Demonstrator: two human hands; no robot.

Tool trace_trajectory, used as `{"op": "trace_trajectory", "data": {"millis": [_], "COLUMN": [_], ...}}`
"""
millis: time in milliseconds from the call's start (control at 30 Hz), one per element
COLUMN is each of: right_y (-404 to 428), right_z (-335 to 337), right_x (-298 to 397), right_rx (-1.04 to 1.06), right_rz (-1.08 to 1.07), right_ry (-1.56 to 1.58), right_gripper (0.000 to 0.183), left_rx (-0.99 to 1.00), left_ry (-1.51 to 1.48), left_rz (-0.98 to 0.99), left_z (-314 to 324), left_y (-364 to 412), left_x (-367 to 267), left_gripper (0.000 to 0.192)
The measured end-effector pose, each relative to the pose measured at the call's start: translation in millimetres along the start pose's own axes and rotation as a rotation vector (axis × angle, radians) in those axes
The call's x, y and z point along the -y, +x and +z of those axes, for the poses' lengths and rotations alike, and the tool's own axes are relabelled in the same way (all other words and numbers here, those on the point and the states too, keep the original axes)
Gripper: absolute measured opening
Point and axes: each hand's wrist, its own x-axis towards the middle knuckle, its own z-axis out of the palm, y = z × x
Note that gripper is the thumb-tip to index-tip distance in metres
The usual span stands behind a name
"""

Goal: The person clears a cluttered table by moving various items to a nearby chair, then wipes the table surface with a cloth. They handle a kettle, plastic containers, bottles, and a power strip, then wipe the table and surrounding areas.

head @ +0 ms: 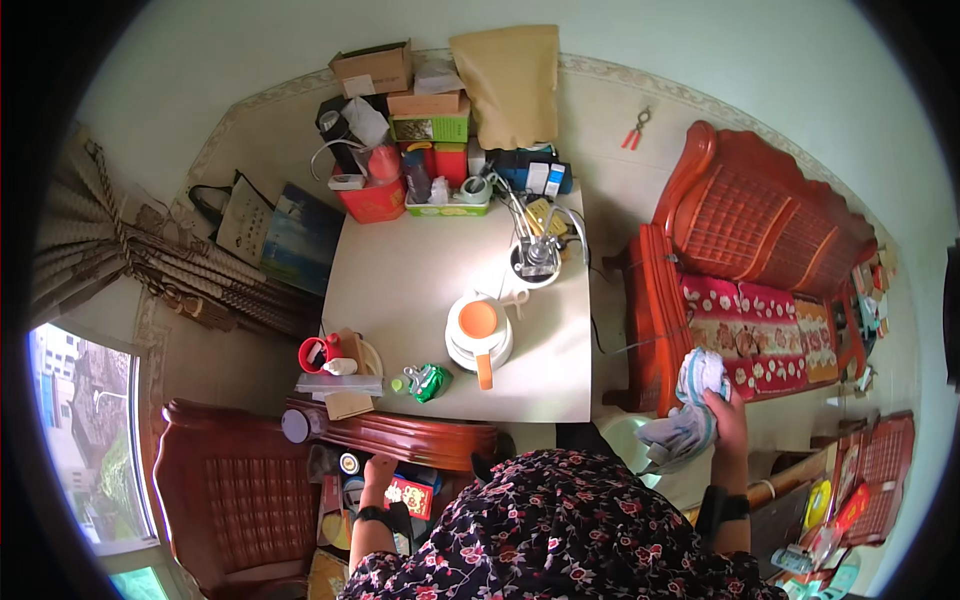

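Note:
My right hand [727,417] grips a crumpled white and blue cloth [701,420], which hangs down off the table's right side, above a pale bucket-like container [626,437]. My left hand [380,471] is low on the left, just below the wooden armrest [420,439] of a chair. Its fingers are hidden from above, so what they touch does not show. Beside it are a small round-lidded jar [349,463] and a red box [409,496]. Ahead, a white kettle [480,341] with an orange lid and handle stands on the pale table [405,281].
Several boxes [427,112] and a red bin [371,201] crowd the table's back. An appliance with metal tubes [536,259] stands at its right edge. A green package [429,382] with a clip and a red container [313,354] lie front left. A wooden sofa [750,225] is right.

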Motion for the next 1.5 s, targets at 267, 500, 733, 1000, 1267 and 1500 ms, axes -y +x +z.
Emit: {"op": "trace_trajectory", "data": {"millis": [267, 500, 733, 1000, 1267, 1500], "right_y": [98, 220, 291, 334, 351, 331], "right_z": [42, 42, 24, -1, -12, 2], "right_x": [8, -24, -52, -60, -56, -60], "right_rx": [0.251, 0.367, 0.349, 0.290, 0.349, 0.364], "right_rz": [0.148, 0.184, 0.306, 0.344, 0.413, 0.346], "right_ry": [0.173, 0.092, -0.021, -0.059, -0.057, -0.071], "right_gripper": [0.034, 0.042, 0.042, 0.037, 0.036, 0.034], "left_rx": [0.061, 0.086, 0.075, -0.071, -0.063, -0.162], "left_ry": [0.509, -0.236, 0.292, -0.363, -0.367, -0.625], "left_rz": [0.119, -0.287, 0.179, -0.334, -0.553, -0.592], "left_z": [16, 13, -75, -117, -81, -87], "left_y": [-94, -119, -20, 4, -63, -80], "left_x": [8, -52, -159, -234, -218, -218], "left_gripper": [0.010, 0.005, 0.006, 0.024, 0.027, 0.027]}}
